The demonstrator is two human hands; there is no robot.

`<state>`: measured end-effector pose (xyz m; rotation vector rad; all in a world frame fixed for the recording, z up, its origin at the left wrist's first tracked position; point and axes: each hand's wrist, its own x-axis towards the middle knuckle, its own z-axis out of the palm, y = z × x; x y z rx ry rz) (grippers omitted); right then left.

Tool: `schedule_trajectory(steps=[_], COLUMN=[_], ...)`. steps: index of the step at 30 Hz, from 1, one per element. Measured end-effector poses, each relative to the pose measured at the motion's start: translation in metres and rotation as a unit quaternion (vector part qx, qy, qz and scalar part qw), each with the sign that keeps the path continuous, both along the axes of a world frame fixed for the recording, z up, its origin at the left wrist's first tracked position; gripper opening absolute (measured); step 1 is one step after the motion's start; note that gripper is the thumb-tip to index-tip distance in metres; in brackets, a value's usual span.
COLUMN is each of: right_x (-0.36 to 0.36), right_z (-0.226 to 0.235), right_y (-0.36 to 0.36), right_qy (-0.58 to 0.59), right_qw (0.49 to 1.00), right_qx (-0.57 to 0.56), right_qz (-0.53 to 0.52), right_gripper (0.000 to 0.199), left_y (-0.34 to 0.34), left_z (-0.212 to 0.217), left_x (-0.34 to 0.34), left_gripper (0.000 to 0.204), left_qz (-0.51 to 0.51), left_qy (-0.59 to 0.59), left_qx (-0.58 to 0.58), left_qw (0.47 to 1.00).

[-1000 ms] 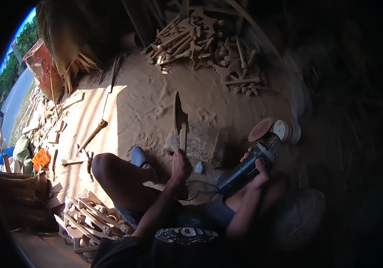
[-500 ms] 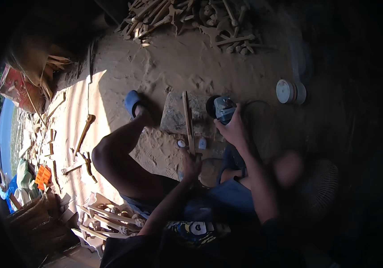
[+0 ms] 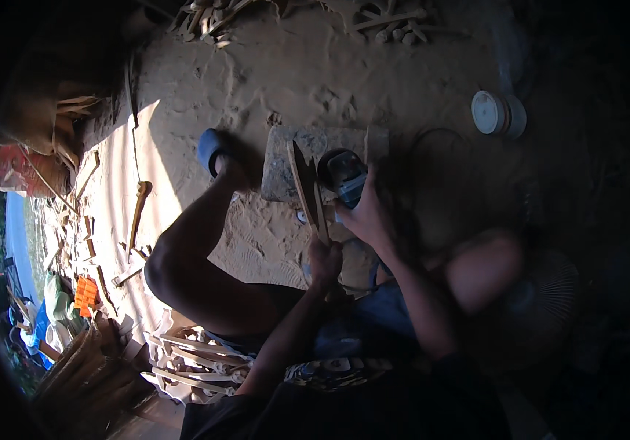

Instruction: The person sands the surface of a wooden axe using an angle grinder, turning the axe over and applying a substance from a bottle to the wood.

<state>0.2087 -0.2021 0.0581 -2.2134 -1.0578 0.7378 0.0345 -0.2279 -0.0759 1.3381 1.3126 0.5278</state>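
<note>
My left hand (image 3: 323, 262) grips the handle end of a long, flat wooden spatula-like piece (image 3: 304, 186), held upright with its blade over a grey stone block (image 3: 283, 167) on the sandy ground. My right hand (image 3: 367, 214) is closed around a blue and black angle grinder (image 3: 343, 176), which sits right beside the wooden blade, touching or almost touching it. My bent left leg reaches forward, its foot in a blue sandal (image 3: 212, 149) beside the block.
A white round spool-like object (image 3: 497, 114) lies at the far right. Piles of carved wooden pieces (image 3: 212, 13) lie at the top and by my left hip (image 3: 190, 359). A wooden-handled tool (image 3: 137, 213) and scraps lie in sunlit sand on the left.
The grinder has come from my right side in to the wooden piece over the stone block. My view has tilted further downward, and the white spool now sits farther right.
</note>
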Motion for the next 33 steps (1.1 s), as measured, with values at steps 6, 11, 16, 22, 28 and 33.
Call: schedule_trajectory(steps=[6,11,16,22,28,33], right_x=[-0.004,-0.013,-0.008,-0.014,-0.009,-0.005], right_z=[-0.002,0.009,-0.001,0.001,0.003,0.017], right_y=[-0.002,0.002,-0.003,0.007,0.023,0.046], right_qy=[0.015,0.017,-0.077,-0.087,-0.071,-0.011], right_qw=[0.999,0.998,0.996,0.996,0.997,0.998], right_qx=[-0.034,-0.059,-0.025,-0.004,-0.012,-0.046], right_qz=[0.006,0.009,0.045,0.033,0.024,0.03], right_gripper=[0.105,0.101,0.1,0.102,0.101,0.101], left_y=[0.002,0.002,0.004,0.003,0.002,0.003], left_z=[0.004,-0.01,0.001,-0.01,0.01,0.005], left_x=[0.003,0.0,0.006,0.001,0.003,-0.003], left_gripper=[0.031,0.029,0.027,0.023,0.024,0.026], left_qz=[-0.013,0.016,0.009,0.024,0.003,-0.001], left_qy=[0.031,0.014,0.011,0.01,0.025,0.035], left_qx=[-0.012,0.027,0.005,0.027,0.006,-0.009], left_qw=[0.999,0.999,1.0,0.999,1.0,0.999])
